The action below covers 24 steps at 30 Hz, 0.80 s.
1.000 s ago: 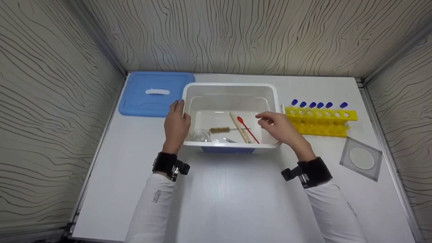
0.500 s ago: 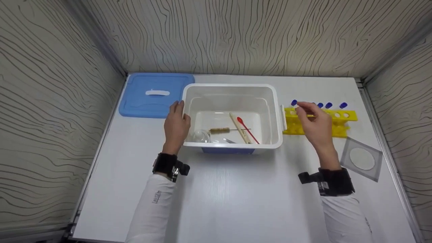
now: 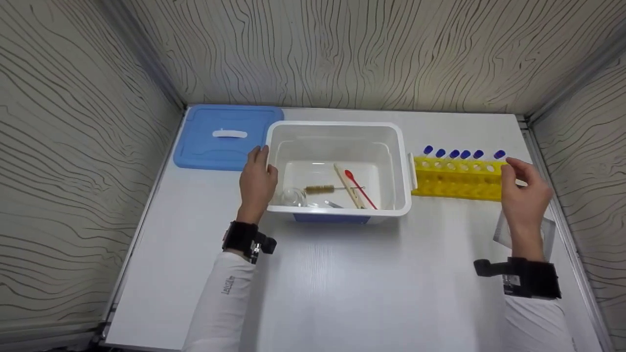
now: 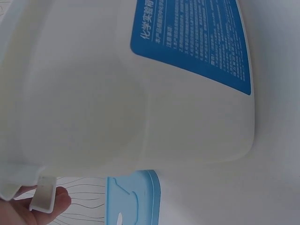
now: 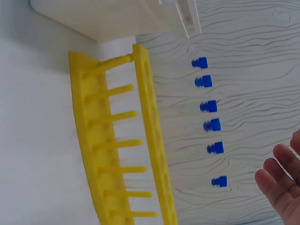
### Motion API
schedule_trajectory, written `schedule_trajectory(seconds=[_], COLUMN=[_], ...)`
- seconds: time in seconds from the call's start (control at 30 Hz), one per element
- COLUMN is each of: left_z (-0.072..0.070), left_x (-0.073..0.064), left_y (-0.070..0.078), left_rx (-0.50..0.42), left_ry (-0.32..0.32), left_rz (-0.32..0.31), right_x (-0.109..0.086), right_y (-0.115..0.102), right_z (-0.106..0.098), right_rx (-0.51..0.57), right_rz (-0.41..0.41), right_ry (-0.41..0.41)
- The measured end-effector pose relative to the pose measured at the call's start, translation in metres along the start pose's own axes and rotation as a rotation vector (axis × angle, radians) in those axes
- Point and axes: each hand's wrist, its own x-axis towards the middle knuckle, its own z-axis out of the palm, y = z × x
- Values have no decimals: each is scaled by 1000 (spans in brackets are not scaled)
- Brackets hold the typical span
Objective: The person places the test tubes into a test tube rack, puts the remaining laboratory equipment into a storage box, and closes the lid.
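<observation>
At the left wall of a white plastic storage box (image 3: 337, 212), my left hand (image 3: 257, 183) grips the side; in the left wrist view its fingers curl about the white latch (image 4: 44, 193). My right hand (image 3: 525, 195) hovers by the right end of a yellow test tube rack (image 3: 457, 188), its fingers loosely bent and holding nothing. Several test tubes with blue caps (image 3: 455, 154) stand along the rack's far side. Inside the box lie a test tube brush (image 3: 319, 188), a red spoon (image 3: 348, 174), a wooden test tube clamp (image 3: 342, 178) and a clear glass vessel (image 3: 292, 197).
A blue lid (image 3: 230, 151) with a white handle lies behind and left of the box. Partly behind my right wrist sits a grey square piece of mesh (image 3: 503, 232). Patterned walls (image 3: 323, 54) border the white table (image 3: 332, 293) at the back and sides.
My right hand has moved right, from over the box's right rim, across the test tube caps, to the rack's right end. My left hand stays at the box.
</observation>
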Motion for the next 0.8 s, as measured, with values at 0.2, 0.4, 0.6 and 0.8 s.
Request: schedule_trajectory(seconds=[0.2,0.4,0.6,0.8], left_z=[0,0,0,0], left_x=[0,-1,-1,-2], left_y=[0,0,1,1], left_rx=[0,-1,-3,-4], left_ry=[4,1,-4,22], left_rz=[-8,-9,-5,12], right_x=[-2,-6,-5,-6], right_y=[36,84,127,151], right_z=[-10,-13,-15,-12], right_rx=[-83,-240,-352,-447], right_rz=[44,192,307,248], right_ry=[35,-76,-300,-457])
